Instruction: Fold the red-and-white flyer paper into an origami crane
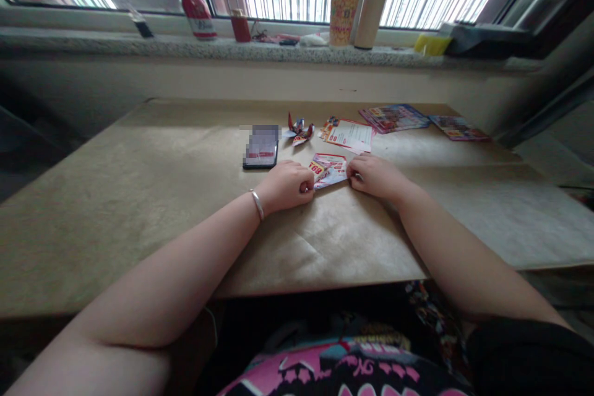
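A small printed paper sheet (333, 168) with red and yellow print lies on the table between my hands. My left hand (291, 184) has its fingers curled closed at the sheet's left edge. My right hand (374, 176) pinches the sheet's right edge, its fingertips pressed together. Just behind the left hand lies a dark phone (262, 147), its screen partly blurred out. A folded paper figure (299, 130) with pointed tips stands beyond the sheet. Farther right, a few printed sheets (348, 134) overlap one another.
Stacks of colourful leaflets (396, 118) and another leaflet pile (458, 127) lie at the table's back right. A granite window sill (278, 54) holds a red can (198, 15), a patterned paper cup (343, 17) and a yellow item (431, 44). The table's front edge runs close to my body.
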The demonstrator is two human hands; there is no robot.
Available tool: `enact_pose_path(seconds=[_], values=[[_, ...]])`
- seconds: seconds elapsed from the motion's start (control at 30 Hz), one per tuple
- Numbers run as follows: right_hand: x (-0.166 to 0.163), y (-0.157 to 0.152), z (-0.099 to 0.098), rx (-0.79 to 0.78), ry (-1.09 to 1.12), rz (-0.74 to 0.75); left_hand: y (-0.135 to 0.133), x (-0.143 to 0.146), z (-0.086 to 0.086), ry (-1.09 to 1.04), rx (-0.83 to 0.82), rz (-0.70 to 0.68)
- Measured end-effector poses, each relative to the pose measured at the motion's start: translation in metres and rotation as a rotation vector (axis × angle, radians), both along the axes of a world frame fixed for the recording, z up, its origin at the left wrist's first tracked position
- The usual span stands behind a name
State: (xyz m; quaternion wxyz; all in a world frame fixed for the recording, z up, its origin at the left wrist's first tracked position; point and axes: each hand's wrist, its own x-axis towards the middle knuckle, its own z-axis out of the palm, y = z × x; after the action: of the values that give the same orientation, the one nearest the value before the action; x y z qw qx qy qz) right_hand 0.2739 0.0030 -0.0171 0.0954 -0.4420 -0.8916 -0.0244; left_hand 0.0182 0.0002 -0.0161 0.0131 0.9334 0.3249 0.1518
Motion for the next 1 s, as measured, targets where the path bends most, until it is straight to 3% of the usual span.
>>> enact_pose_path(seconds=[0.33, 0.5, 0.77, 1.0], values=[[-0.001, 0.000, -0.002, 0.030, 0.018, -0.016, 0.002, -0.003, 0.000, -0.077, -0.107, -0.096], [0.001, 0.004, -0.005, 0.028, 0.051, 0.026, 0.003, -0.005, -0.002, -0.138, -0.061, -0.083], [0.007, 0.012, -0.017, -0.013, 0.176, 0.084, 0.004, -0.009, -0.009, 0.138, -0.227, 0.027], [0.004, 0.012, -0.019, 0.023, 0.206, 0.041, 0.002, -0.008, -0.006, 0.223, -0.228, 0.027]])
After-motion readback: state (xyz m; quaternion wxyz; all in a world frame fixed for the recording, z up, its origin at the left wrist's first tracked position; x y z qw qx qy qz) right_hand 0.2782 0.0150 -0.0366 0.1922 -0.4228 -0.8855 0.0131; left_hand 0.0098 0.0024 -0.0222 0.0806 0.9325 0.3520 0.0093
